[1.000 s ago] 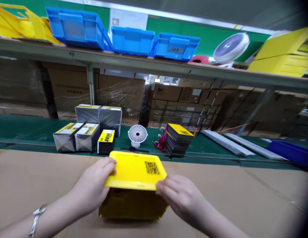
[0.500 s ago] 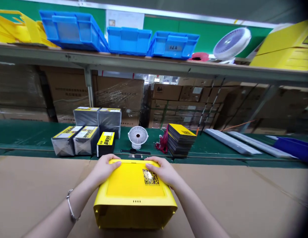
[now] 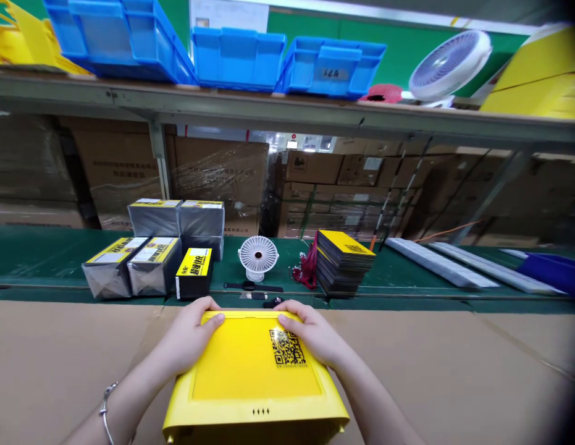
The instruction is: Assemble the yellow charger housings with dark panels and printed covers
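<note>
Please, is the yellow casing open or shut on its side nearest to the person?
Open: below the near edge of the yellow casing, a dark hollow shows, with no panel covering it.

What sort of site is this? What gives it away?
Probably a factory or warehouse workstation: blue plastic bins line a long raised shelf, big brown cardboard cartons stand behind, and film-wrapped boxes with yellow tops are grouped on a green work surface.

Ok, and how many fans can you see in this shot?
2: a small white fan standing on the green bench beyond the yellow casing, and a larger fan tilted on the upper shelf, at right. Any inside the blue bins would be hidden.
</note>
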The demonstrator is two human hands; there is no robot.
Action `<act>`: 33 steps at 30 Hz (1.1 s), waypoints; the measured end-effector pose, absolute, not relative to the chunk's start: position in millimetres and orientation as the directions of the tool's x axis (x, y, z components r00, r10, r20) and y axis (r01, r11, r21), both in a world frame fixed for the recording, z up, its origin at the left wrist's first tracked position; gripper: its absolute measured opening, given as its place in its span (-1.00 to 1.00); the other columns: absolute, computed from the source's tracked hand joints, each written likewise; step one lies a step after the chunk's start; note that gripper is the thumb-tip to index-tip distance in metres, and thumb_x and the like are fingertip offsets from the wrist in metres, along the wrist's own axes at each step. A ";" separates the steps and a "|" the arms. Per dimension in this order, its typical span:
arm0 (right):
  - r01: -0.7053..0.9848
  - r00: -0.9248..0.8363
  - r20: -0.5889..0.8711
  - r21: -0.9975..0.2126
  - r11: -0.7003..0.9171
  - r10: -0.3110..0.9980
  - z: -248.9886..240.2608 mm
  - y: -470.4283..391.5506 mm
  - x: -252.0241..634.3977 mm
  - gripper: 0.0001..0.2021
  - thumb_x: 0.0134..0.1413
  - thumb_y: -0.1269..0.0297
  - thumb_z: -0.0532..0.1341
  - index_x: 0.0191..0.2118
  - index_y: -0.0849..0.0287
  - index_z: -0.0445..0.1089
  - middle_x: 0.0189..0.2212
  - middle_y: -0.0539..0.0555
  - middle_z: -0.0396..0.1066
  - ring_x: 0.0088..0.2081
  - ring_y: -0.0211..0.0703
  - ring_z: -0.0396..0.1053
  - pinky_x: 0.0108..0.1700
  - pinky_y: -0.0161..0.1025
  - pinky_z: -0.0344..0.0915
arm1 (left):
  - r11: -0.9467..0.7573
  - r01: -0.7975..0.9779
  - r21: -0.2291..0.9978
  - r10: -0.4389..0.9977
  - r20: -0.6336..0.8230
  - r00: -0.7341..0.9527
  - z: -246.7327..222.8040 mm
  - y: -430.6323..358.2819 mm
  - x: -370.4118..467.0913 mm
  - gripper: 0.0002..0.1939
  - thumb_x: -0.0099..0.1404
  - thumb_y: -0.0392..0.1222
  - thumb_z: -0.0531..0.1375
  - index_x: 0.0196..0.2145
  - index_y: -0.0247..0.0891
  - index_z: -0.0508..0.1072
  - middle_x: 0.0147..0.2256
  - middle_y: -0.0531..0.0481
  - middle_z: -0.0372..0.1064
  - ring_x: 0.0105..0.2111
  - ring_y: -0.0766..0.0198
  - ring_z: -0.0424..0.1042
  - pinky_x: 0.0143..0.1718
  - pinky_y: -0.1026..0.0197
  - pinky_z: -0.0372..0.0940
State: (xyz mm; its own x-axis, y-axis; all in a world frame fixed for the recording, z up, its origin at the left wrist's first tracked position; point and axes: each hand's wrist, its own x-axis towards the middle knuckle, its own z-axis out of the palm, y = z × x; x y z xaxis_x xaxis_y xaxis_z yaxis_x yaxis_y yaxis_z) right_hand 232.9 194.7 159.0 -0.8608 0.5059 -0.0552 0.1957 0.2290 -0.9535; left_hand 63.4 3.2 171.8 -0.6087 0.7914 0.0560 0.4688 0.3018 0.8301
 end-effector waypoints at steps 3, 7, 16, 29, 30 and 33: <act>0.201 -0.864 -0.020 -0.930 0.309 0.502 160.1 195.9 234.1 -0.69 0.03 0.02 0.15 -0.27 0.19 0.35 -0.28 0.07 0.38 -0.23 -0.09 0.38 -0.21 -0.20 0.31 | 0.289 0.571 0.768 0.823 0.105 -0.558 171.7 8.6 52.3 -0.66 0.21 0.12 0.04 -0.43 -0.22 0.33 -0.37 0.02 0.36 -0.31 0.17 0.33 -0.35 0.20 0.16; 0.234 -0.890 -0.051 -0.904 0.357 0.453 169.0 194.8 236.2 -0.56 -0.23 0.09 0.35 -0.17 0.16 0.34 -0.20 0.06 0.39 -0.18 -0.06 0.38 -0.19 -0.23 0.33 | 0.215 0.486 0.847 0.870 0.061 -0.490 162.8 23.9 10.9 -0.53 0.21 0.20 -0.02 -0.30 -0.27 0.39 -0.34 -0.08 0.41 -0.33 0.16 0.39 -0.32 0.19 0.24; 0.271 -0.890 -0.050 -0.857 0.439 0.453 175.9 193.1 235.3 -0.60 -0.17 0.02 0.31 -0.22 0.18 0.40 -0.18 0.08 0.39 -0.17 -0.03 0.40 -0.18 -0.22 0.33 | 0.385 0.716 0.582 0.655 0.375 -0.656 108.3 44.7 -76.2 -0.40 0.15 0.07 0.09 0.07 -0.33 0.21 0.18 -0.28 0.02 0.23 -0.09 -0.22 0.19 -0.22 -0.32; 0.227 -0.880 0.013 -0.867 0.443 0.476 164.5 192.5 237.0 -0.65 -0.05 0.00 0.20 -0.27 0.20 0.43 -0.26 0.10 0.46 -0.24 -0.05 0.42 -0.27 -0.25 0.31 | 0.459 0.740 0.491 0.300 0.699 -0.649 129.3 -7.6 -63.4 -0.79 0.21 -0.22 -0.01 -0.29 -0.29 0.38 -0.23 -0.14 0.32 -0.18 0.05 0.33 -0.11 0.03 0.23; 0.227 -0.876 0.017 -0.867 0.444 0.481 164.2 191.9 237.0 -0.65 -0.06 0.00 0.21 -0.29 0.20 0.43 -0.28 0.09 0.47 -0.25 -0.06 0.42 -0.30 -0.27 0.30 | 0.435 0.706 0.558 0.205 0.702 -0.682 142.2 -11.4 -60.0 -0.78 0.22 -0.16 0.03 -0.24 -0.30 0.36 -0.22 -0.15 0.32 -0.18 0.04 0.33 -0.10 0.00 0.24; 0.234 -0.857 0.041 -0.857 0.458 0.513 162.9 189.8 235.9 -0.67 -0.06 0.02 0.21 -0.32 0.21 0.45 -0.33 0.08 0.48 -0.29 -0.07 0.43 -0.34 -0.30 0.28 | 0.069 0.553 0.830 0.052 0.551 -0.833 183.6 -21.5 -39.4 -0.60 0.14 -0.08 0.18 -0.10 -0.32 0.30 -0.18 -0.14 0.36 -0.19 0.06 0.38 -0.12 0.00 0.31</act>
State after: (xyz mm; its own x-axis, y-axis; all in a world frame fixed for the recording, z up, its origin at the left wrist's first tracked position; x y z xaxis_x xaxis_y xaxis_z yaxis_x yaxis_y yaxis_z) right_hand 235.9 189.8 162.9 -0.8572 0.5134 0.0405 0.2340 0.4583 -0.8574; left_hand -39.4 -21.5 183.6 -0.8329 0.0517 0.5510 0.5534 0.0686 0.8301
